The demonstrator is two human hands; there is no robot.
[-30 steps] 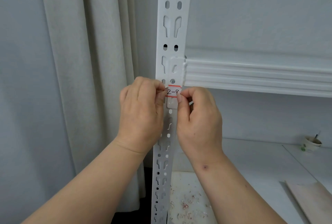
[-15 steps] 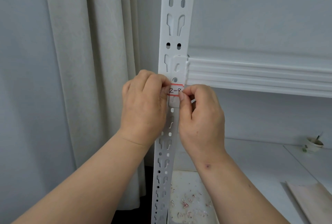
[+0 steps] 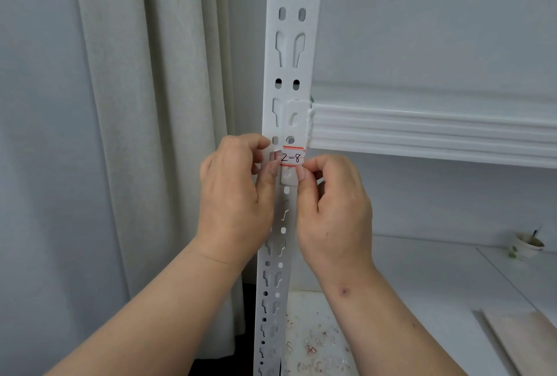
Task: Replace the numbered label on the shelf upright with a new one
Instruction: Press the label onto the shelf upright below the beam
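Label [image 3: 291, 157] on the front of the upright [image 3: 289, 80], just below where the beam [image 3: 422, 134] hooks in: white, red-edged, marked "2-8" by hand. Lying mostly flat against the metal, left edge seemingly a little proud of it, though too small to be sure.

Left hand [image 3: 233, 194] curled beside the upright, thumb and fingertips closed at the label's left edge; pinching that edge or only pressing it, hard to tell. Right hand [image 3: 334, 209] curled likewise, thumb and forefinger pinched together at the label's lower right corner. Neither hand spread, nothing else held in either.

Step in hand, as a judgement: work at the label's edges, either picking the old one loose or seating a new one (no second label anywhere in view, so no saying which from this alone). Scraps of paper on the lower shelf [image 3: 422, 270] near the foot of the upright, possibly torn bits of labels.

Next move, if peeling: get a nail under one corner, then pull slow and low along the metal to keep the paper from tearing. If seating: smooth from the middle outward, square to the upright's edges, clear of the slots.

Curtain [image 3: 144, 134] behind on the left; small cup [image 3: 529, 246] far right on the lower shelf.
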